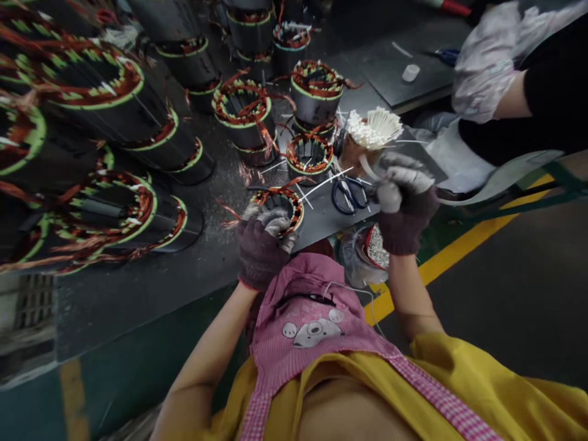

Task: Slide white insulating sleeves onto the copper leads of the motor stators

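My left hand (264,245), in a dark glove with whitish fingertips, is closed round the near side of a small stator (291,205) with copper windings at the table's front edge. My right hand (404,199), gloved the same way, is raised to the right of blue-handled scissors (349,195). Its fingers are curled on a pale strip (367,166). Behind it a brown container (356,156) holds a bundle of white sticks (374,127). A thin white stick (327,184) lies across the held stator's right side.
Many larger stators (110,86) crowd the left of the dark table (138,300). Several small ones (310,153) stand behind my hands. A plastic-lined bag (361,260) hangs below the edge. Another person's sleeved arm (487,67) is at the upper right, near a white cap (410,73).
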The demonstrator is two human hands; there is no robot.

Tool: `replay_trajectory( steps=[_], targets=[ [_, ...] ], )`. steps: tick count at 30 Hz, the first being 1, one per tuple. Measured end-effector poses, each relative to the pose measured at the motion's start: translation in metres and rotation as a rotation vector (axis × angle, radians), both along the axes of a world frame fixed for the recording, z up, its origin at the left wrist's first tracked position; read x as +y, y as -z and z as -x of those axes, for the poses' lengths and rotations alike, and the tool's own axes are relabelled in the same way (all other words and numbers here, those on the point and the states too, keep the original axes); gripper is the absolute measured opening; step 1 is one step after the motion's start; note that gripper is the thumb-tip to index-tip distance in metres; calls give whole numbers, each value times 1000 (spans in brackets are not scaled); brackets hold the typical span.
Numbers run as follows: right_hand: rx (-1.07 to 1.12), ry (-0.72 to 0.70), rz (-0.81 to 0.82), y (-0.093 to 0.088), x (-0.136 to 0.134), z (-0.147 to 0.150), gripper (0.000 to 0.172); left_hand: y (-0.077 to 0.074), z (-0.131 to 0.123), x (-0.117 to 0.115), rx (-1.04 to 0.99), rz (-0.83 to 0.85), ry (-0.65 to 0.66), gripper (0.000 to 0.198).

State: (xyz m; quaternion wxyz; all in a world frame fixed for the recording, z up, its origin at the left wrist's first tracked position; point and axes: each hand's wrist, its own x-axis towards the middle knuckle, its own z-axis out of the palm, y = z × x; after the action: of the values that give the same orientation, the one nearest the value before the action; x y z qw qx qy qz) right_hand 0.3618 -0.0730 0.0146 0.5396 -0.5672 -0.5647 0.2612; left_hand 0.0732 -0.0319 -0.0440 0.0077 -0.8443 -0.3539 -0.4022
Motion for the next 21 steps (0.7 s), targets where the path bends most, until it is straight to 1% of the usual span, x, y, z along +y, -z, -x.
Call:
replay_trajectory(
  steps=[2, 4, 7, 9, 12, 14, 15, 17, 18, 21],
  targets=[
    [47, -139, 49, 6, -21, 20, 29, -1, -2, -1, -17, 72, -33, 26],
    [107, -309, 95, 13, -41, 34, 27, -2, -2, -1, -44, 110, -33, 22],
    [216, -554, 137, 24, -65, 43, 21, -3, 3, 0, -58, 122, 8, 25],
    [265, -620, 154, 33, -76, 41, 16, -3, 6, -1, -50, 109, 17, 28],
    [295, -606, 170, 42, -85, 36, 10, -3, 4, -4, -25, 107, -36, 27],
    [313, -602, 183, 44, -84, 37, 11, -3, 1, -5, -31, 107, -52, 22],
    [323, -602, 187, 44, -80, 39, 13, -3, 0, -6, -45, 98, -39, 20],
    [352, -570, 177, 43, -67, 50, 20, -3, -1, -5, -70, 73, -23, 18],
    [366, -529, 160, 43, -59, 57, 24, -2, 0, -5, -72, 58, -24, 18],
    [366, -348, 114, 44, -32, 79, 35, -2, 4, -6, -26, 17, -16, 16]
  ],
)
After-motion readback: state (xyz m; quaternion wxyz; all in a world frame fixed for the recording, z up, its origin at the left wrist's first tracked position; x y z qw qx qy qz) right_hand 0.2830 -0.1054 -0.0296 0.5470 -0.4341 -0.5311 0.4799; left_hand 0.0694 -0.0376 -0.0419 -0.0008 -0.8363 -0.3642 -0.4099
